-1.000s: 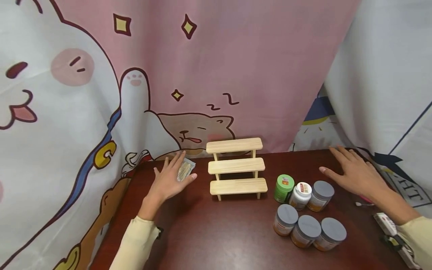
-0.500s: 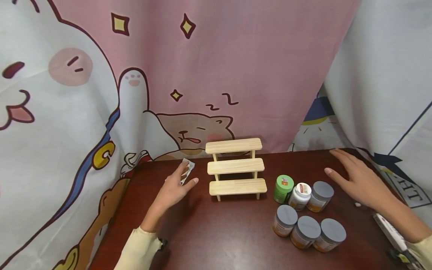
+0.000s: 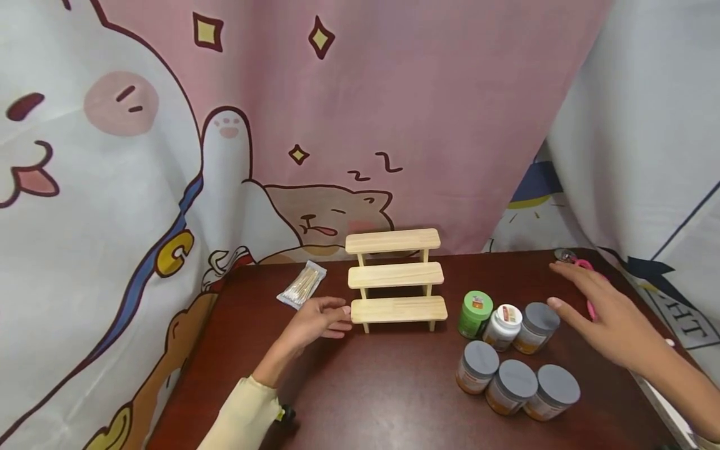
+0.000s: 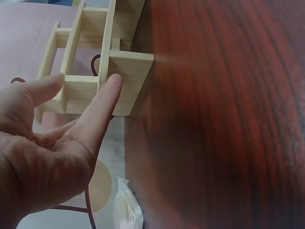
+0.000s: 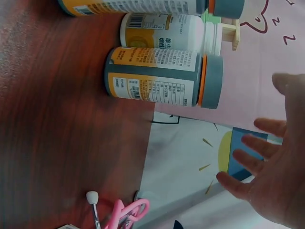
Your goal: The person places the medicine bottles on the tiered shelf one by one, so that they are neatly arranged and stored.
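A three-step wooden display stand (image 3: pixel 396 275) stands against the cloth at the table's back. My left hand (image 3: pixel 312 322) is at the left end of its lowest step, fingers loosely extended; in the left wrist view the index finger reaches along the stand's side panel (image 4: pixel 131 71) and the thumb points at a higher step. Left of the stand lies a clear packet of cotton swabs (image 3: pixel 304 284). My right hand (image 3: pixel 610 312) hovers with fingers spread and nothing in it, right of a grey-lidded jar (image 3: pixel 540 328), seen upright in the right wrist view beside a white bottle (image 5: pixel 164 33).
A green jar (image 3: pixel 475 312) stands by the stand's right end, next to the white bottle. Several more grey-lidded jars (image 3: pixel 512 386) form a front row. Pink-handled scissors (image 5: pixel 127 212) and a white-tipped tool (image 5: pixel 92 198) lie at the right edge. Patterned cloth (image 3: pixel 450 125) hangs behind.
My left hand has moved from over the cotton swab packet, right and nearer, to the stand's left end, leaving the packet in full view. The right hand has shifted slightly, uncovering the pink-handled scissors.
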`<move>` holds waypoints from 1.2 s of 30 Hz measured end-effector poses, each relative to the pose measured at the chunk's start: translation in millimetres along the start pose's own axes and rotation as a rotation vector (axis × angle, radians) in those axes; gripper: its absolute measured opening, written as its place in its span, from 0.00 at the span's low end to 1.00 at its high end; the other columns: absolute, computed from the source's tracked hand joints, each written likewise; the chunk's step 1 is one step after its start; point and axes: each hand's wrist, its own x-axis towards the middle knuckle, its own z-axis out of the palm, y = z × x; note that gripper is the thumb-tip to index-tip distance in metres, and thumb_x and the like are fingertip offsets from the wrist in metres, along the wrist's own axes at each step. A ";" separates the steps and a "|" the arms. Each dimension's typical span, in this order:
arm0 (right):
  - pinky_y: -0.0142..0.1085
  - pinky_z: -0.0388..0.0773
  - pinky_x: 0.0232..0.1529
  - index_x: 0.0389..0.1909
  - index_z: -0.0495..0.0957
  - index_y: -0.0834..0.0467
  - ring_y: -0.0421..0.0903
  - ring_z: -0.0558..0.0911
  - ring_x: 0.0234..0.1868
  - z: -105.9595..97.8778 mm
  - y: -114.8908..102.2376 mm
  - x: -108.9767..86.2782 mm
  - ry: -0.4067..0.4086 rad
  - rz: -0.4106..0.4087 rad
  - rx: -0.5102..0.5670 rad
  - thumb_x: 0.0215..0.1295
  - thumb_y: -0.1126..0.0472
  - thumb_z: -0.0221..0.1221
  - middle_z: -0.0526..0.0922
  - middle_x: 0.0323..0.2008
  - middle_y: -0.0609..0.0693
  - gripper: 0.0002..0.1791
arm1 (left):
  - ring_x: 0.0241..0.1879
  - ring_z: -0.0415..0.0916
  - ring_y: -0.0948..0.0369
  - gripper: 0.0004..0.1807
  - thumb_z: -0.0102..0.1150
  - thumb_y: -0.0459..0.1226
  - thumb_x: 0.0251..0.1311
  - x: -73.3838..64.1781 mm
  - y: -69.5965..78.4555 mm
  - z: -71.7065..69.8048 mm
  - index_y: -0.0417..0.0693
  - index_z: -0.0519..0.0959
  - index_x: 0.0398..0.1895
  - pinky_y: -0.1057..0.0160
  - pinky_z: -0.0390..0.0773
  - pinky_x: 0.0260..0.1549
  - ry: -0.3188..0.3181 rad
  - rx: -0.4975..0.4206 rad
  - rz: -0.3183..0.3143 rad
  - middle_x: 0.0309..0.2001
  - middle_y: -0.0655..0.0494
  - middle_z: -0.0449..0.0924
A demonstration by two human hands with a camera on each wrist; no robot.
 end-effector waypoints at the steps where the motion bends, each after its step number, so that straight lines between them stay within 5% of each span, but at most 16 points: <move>1: 0.66 0.48 0.84 0.80 0.64 0.48 0.68 0.62 0.79 0.1 -1.2 -1.7 -0.007 0.000 0.004 0.71 0.51 0.68 0.68 0.76 0.63 0.40 | 0.54 0.87 0.36 0.32 0.62 0.40 0.75 1.7 -0.5 1.0 0.26 0.68 0.72 0.48 0.92 0.48 0.001 -0.004 -0.002 0.54 0.32 0.87; 7: 0.79 0.52 0.74 0.81 0.62 0.49 0.73 0.61 0.78 2.6 -0.6 -12.1 -0.042 0.023 -0.022 0.70 0.49 0.68 0.66 0.77 0.65 0.42 | 0.50 0.90 0.41 0.25 0.63 0.40 0.73 12.7 -6.6 5.5 0.30 0.76 0.65 0.50 0.92 0.45 -0.013 -0.034 -0.031 0.51 0.35 0.88; 13: 0.78 0.49 0.75 0.82 0.61 0.48 0.71 0.58 0.80 3.9 5.2 -21.2 -0.036 0.028 -0.020 0.72 0.50 0.67 0.65 0.78 0.65 0.41 | 0.53 0.88 0.40 0.25 0.63 0.40 0.73 18.6 -5.5 11.1 0.30 0.75 0.64 0.49 0.92 0.46 -0.072 -0.078 -0.071 0.52 0.36 0.87; 16: 0.66 0.45 0.85 0.82 0.61 0.44 0.54 0.53 0.86 5.2 7.4 -26.1 -0.024 0.033 -0.007 0.71 0.50 0.67 0.66 0.78 0.62 0.41 | 0.53 0.88 0.40 0.24 0.60 0.38 0.75 21.8 -5.7 15.9 0.30 0.72 0.64 0.48 0.92 0.46 -0.096 -0.127 -0.084 0.52 0.37 0.86; 19: 0.67 0.53 0.82 0.81 0.61 0.43 0.43 0.51 0.86 8.4 10.0 -31.2 -0.023 0.045 -0.005 0.70 0.49 0.69 0.67 0.77 0.61 0.42 | 0.50 0.89 0.42 0.19 0.56 0.34 0.76 24.6 -8.7 20.8 0.29 0.71 0.62 0.48 0.92 0.46 -0.091 -0.172 -0.078 0.49 0.40 0.84; 21: 0.71 0.66 0.74 0.81 0.61 0.42 0.48 0.54 0.85 10.7 11.3 -34.6 -0.037 0.071 -0.017 0.68 0.47 0.71 0.66 0.77 0.61 0.44 | 0.46 0.89 0.47 0.17 0.54 0.31 0.75 26.5 -11.9 23.0 0.28 0.71 0.61 0.48 0.92 0.47 -0.084 -0.183 -0.062 0.47 0.42 0.83; 24: 0.81 0.73 0.49 0.82 0.60 0.46 0.69 0.63 0.78 12.8 12.6 -37.6 -0.059 0.092 -0.029 0.66 0.45 0.71 0.66 0.77 0.63 0.47 | 0.43 0.89 0.51 0.16 0.53 0.28 0.74 28.0 -15.0 24.9 0.27 0.70 0.60 0.49 0.91 0.50 -0.083 -0.194 -0.043 0.46 0.43 0.81; 28: 0.80 0.71 0.49 0.83 0.57 0.44 0.71 0.65 0.76 17.3 14.4 -38.9 -0.075 0.123 -0.002 0.68 0.45 0.70 0.66 0.77 0.64 0.47 | 0.43 0.89 0.51 0.16 0.52 0.27 0.74 26.7 -16.4 24.0 0.27 0.69 0.60 0.48 0.91 0.51 -0.084 -0.200 -0.032 0.45 0.44 0.80; 30: 0.67 0.71 0.71 0.83 0.56 0.41 0.55 0.62 0.82 21.3 15.4 -38.3 -0.079 0.121 0.040 0.69 0.47 0.69 0.67 0.77 0.63 0.47 | 0.43 0.89 0.51 0.16 0.52 0.27 0.74 25.1 -16.9 22.1 0.27 0.69 0.60 0.48 0.91 0.51 -0.076 -0.201 -0.032 0.45 0.44 0.79; 31: 0.53 0.71 0.77 0.84 0.55 0.40 0.44 0.62 0.81 23.1 15.9 -37.9 -0.086 0.121 0.059 0.69 0.47 0.69 0.67 0.77 0.62 0.47 | 0.43 0.89 0.51 0.15 0.52 0.27 0.75 24.3 -17.0 21.1 0.27 0.69 0.60 0.48 0.91 0.51 -0.072 -0.205 -0.035 0.44 0.44 0.80; 34: 0.16 0.64 0.66 0.83 0.55 0.37 0.17 0.64 0.68 28.3 16.7 -35.0 -0.111 0.123 0.143 0.68 0.48 0.71 0.70 0.76 0.59 0.48 | 0.43 0.89 0.51 0.15 0.51 0.27 0.75 23.2 -17.0 18.5 0.28 0.69 0.61 0.49 0.91 0.51 -0.074 -0.213 -0.040 0.45 0.45 0.79; 36: 0.11 0.66 0.57 0.83 0.54 0.36 0.11 0.64 0.61 31.0 18.1 -32.1 -0.138 0.130 0.211 0.67 0.50 0.72 0.70 0.76 0.58 0.49 | 0.43 0.89 0.52 0.16 0.51 0.27 0.75 23.5 -16.3 17.4 0.29 0.69 0.62 0.49 0.91 0.52 -0.081 -0.222 -0.041 0.45 0.45 0.79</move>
